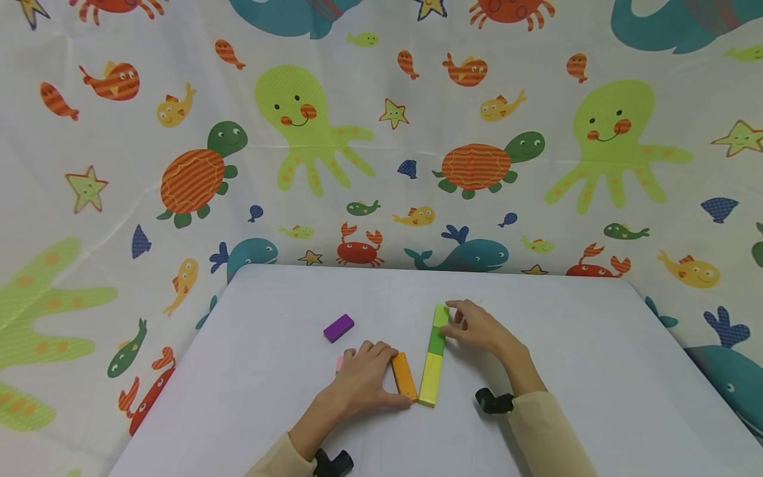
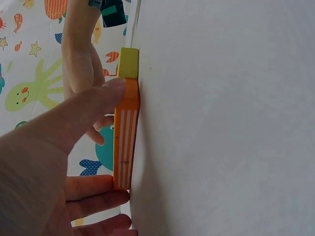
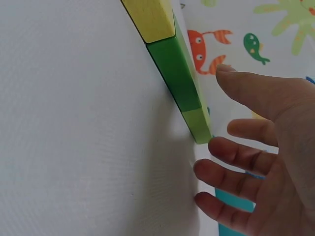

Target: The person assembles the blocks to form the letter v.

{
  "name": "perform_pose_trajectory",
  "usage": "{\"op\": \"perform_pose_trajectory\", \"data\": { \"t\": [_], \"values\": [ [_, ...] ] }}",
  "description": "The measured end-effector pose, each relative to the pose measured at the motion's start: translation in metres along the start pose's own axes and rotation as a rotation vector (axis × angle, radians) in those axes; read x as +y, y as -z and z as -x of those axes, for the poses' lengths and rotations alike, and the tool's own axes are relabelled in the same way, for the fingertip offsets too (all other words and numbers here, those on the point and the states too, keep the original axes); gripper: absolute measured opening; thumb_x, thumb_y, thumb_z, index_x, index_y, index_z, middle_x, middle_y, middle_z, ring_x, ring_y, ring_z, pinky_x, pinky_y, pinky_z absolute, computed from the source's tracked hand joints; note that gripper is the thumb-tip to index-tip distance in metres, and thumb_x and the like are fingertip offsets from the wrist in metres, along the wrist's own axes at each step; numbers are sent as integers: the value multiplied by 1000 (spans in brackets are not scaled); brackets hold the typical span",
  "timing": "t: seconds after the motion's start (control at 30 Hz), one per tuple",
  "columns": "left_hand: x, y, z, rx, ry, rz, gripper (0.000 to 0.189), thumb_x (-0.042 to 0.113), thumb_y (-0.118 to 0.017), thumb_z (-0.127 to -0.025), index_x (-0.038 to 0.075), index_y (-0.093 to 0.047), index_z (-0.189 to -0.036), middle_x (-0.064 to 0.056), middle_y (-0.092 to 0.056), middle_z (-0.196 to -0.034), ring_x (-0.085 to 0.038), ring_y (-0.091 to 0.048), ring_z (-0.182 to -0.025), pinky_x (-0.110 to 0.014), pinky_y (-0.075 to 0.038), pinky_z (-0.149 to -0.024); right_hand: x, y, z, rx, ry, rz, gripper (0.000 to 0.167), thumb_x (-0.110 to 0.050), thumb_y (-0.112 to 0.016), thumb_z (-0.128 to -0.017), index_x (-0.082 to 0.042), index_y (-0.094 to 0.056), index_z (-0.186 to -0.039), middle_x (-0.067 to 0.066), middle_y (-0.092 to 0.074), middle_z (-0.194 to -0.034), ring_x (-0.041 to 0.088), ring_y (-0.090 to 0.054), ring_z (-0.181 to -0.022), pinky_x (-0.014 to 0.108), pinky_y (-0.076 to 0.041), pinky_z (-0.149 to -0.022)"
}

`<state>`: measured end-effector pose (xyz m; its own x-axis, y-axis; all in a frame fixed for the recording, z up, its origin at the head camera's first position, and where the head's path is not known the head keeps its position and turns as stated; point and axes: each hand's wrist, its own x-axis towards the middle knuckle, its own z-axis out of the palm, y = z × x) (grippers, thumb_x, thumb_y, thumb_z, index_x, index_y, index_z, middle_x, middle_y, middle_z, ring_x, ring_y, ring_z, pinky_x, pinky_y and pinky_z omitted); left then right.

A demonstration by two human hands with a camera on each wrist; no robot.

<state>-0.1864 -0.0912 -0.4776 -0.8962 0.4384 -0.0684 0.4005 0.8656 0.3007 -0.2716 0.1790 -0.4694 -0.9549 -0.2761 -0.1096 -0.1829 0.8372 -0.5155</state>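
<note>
My left hand (image 1: 365, 377) holds an orange block (image 1: 404, 377) by its two ends, thumb at the near end and fingers at the far end. The left wrist view shows white stripes along the block's side. Just right of it runs a row of blocks: a long yellow block (image 1: 430, 379), a green block (image 1: 437, 340) and a light green block (image 1: 441, 315). My right hand (image 1: 477, 326) is beside the row's far end, fingers relaxed. In the right wrist view its thumb (image 3: 246, 86) stands apart from the green blocks, with nothing in the grasp.
A purple block (image 1: 339, 328) lies on the white table (image 1: 280, 298), back left of my left hand. A pink block (image 1: 339, 363) is mostly hidden behind that hand. Beyond the table's far edge hangs a cloth (image 1: 381, 152) printed with sea animals.
</note>
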Motion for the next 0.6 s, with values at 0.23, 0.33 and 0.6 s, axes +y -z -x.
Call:
{"op": "perform_pose_trajectory", "data": {
  "t": [0.23, 0.33, 0.6],
  "values": [
    [0, -1, 0, 5, -2, -3, 89, 75, -73, -70, 18, -57, -137, -2, -60, -135, -25, -51, -121, -56, -42, -99, -4, -2, 9, 10, -12, 14, 74, -46, -72, -89, -8, -47, -147, 8, -59, -108, 18, -52, -89, 31, -48, -76],
    [0, -1, 0, 3, 0, -3, 89, 75, -73, -70, 18, -57, -137, -2, -60, -135, -25, -51, -121, -56, -41, -99, -6, -3, 12, 12, -12, 23, 75, -48, -72, -88, -8, -47, -147, 8, -58, -110, 19, -51, -90, 32, -48, -77],
    [1, 0, 1, 0, 1, 0, 89, 74, -73, -71, 18, -57, -138, -2, -60, -136, -25, -50, -121, -56, -41, -99, -10, -7, 18, 3, -20, 61, 83, -54, -74, -84, -10, -46, -149, 7, -57, -112, 18, -51, -93, 33, -50, -79]
  ]
}}
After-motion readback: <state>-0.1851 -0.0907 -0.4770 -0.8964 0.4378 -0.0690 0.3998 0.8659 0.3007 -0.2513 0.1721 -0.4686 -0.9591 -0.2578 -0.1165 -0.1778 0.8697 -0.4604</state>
